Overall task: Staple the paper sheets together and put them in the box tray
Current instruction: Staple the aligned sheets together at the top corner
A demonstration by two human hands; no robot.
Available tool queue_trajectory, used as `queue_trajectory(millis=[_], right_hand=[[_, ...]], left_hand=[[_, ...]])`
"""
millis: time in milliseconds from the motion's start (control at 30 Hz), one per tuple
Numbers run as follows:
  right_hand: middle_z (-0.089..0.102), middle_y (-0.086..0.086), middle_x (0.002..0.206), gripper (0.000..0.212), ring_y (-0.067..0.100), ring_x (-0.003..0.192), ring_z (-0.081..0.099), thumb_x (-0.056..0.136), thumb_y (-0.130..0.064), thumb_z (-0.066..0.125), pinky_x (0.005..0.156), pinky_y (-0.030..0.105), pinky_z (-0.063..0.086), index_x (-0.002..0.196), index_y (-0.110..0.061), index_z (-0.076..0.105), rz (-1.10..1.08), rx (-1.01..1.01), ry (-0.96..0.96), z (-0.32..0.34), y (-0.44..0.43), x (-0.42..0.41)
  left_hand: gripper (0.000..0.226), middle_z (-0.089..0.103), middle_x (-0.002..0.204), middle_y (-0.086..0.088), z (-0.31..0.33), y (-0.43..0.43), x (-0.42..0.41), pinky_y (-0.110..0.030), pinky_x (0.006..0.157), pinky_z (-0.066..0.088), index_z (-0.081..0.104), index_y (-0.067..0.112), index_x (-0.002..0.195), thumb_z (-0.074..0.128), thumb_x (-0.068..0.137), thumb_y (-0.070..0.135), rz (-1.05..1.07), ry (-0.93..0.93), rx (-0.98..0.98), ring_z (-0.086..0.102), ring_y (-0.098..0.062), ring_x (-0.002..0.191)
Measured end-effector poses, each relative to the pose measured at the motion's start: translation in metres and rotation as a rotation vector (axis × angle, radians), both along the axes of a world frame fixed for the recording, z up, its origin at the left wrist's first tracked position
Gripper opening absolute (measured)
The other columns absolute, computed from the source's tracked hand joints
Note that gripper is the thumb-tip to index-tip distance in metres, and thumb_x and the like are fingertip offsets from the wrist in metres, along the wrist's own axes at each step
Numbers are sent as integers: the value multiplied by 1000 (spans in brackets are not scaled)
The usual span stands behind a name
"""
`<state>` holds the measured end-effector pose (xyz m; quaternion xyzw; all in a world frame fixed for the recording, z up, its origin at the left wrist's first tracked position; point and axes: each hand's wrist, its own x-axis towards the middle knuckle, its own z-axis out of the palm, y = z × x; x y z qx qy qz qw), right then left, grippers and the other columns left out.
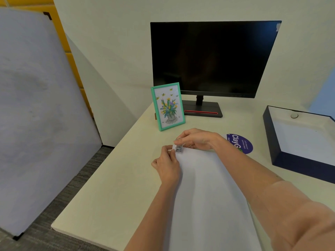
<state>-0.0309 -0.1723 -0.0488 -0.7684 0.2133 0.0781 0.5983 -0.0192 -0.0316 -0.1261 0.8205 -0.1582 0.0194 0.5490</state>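
Note:
White paper sheets (pixel 204 180) lie lengthwise on the pale desk in front of me. A small clear stapler (pixel 178 148) sits on their far left corner. My right hand (pixel 197 140) grips the stapler from above, fingers closed on it. My left hand (pixel 167 164) pinches the left edge of the sheets right beside the stapler. The box tray (pixel 272 142), dark blue outside and white inside, stands at the right of the desk.
A black monitor (pixel 212 58) stands at the back on its base. A green-framed flower picture (pixel 167 106) stands left of it. A round purple sticker (pixel 240 144) lies between my right hand and the tray. A large grey board (pixel 36 115) leans at the left, beyond the desk edge.

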Motion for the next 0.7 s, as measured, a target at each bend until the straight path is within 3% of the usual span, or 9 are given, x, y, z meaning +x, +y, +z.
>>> queue_trajectory(millis=[100, 267, 433, 600, 700], right_hand=[[69, 9, 101, 32, 21, 90, 63, 74, -21, 81, 93, 38, 50, 96, -11, 61, -9, -11, -35, -4, 0, 1], [69, 7, 87, 25, 16, 76, 61, 74, -19, 80, 75, 29, 48, 88, -12, 60, -69, -8, -119, -13, 3, 0], [68, 7, 89, 29, 14, 74, 61, 73, -19, 81, 70, 26, 48, 92, -11, 60, -60, -25, -112, -9, 3, -2], [70, 13, 109, 53, 24, 96, 64, 62, -37, 86, 91, 40, 50, 101, -11, 62, -27, -65, 31, -1, 3, -2], [67, 16, 114, 51, 26, 99, 63, 68, -32, 83, 96, 42, 49, 107, -8, 60, -33, -29, 44, 0, 2, -5]], left_hand=[[20, 49, 63, 15, -4, -2, 3, -18, 69, 13, 55, 21, 105, 37, 98, 16, 0, 12, -1, 55, -32, 97], [22, 63, 77, 1, -10, -4, 6, -18, 70, 13, 55, 22, 103, 35, 97, 16, 2, 7, 14, 54, -33, 99], [23, 54, 69, 10, -10, -5, 7, -16, 72, 13, 55, 21, 107, 35, 97, 18, -8, 23, 21, 54, -32, 101], [23, 55, 72, 8, -9, -4, 6, -16, 72, 12, 55, 20, 110, 35, 98, 18, -8, 23, 30, 53, -32, 104], [25, 53, 68, 9, -10, -5, 6, -15, 73, 12, 55, 20, 111, 34, 98, 18, -7, 22, 37, 53, -32, 104]])
